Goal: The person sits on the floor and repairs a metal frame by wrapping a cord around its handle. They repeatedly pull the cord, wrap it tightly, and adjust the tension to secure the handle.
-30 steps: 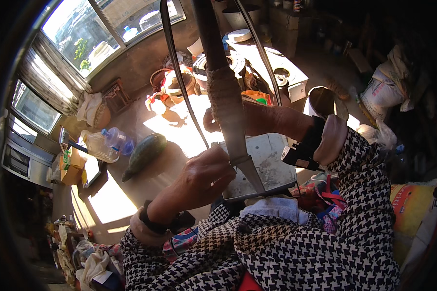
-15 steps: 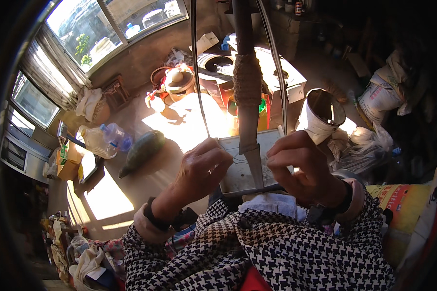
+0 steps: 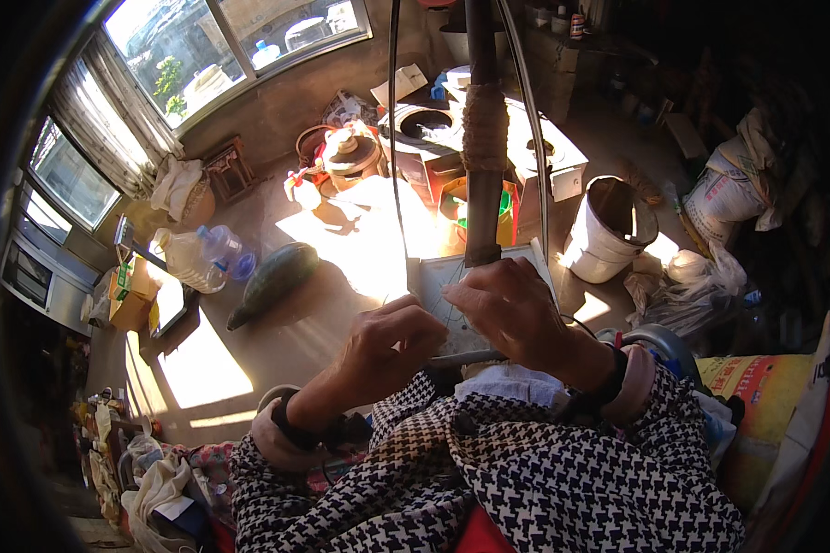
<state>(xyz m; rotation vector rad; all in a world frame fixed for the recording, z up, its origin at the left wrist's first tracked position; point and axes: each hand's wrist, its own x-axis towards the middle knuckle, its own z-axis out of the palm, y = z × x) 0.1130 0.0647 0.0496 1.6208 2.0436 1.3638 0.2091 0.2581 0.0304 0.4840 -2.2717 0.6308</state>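
My left hand (image 3: 392, 339) is closed with its fingers curled together, over the near left edge of a pale shallow tray (image 3: 433, 276). Closed too, my right hand (image 3: 516, 311) crosses in front of the lower end of a dark upright pole (image 3: 484, 207). What either hand pinches is too small to make out. Cord is wound round the pole's middle (image 3: 485, 129), and thin dark lines show on the tray's surface. A slim dark rod (image 3: 394, 138) runs on the pole's left and a thicker one (image 3: 524, 92) on its right. A folded pale cloth (image 3: 516, 385) lies just below my hands.
A long green gourd (image 3: 274, 284) and plastic jugs (image 3: 189, 263) lie on the floor at left. A white bucket (image 3: 601, 244) stands at right, near plastic bags (image 3: 701, 286). Farther back are a stove (image 3: 424, 124) and a red-edged bag (image 3: 503, 217). A yellow sack (image 3: 756, 396) sits at lower right.
My right hand has moved left and now covers the pole's lower end. My left hand is slightly lower. The view has shifted a little, so the room and pole sit farther right.
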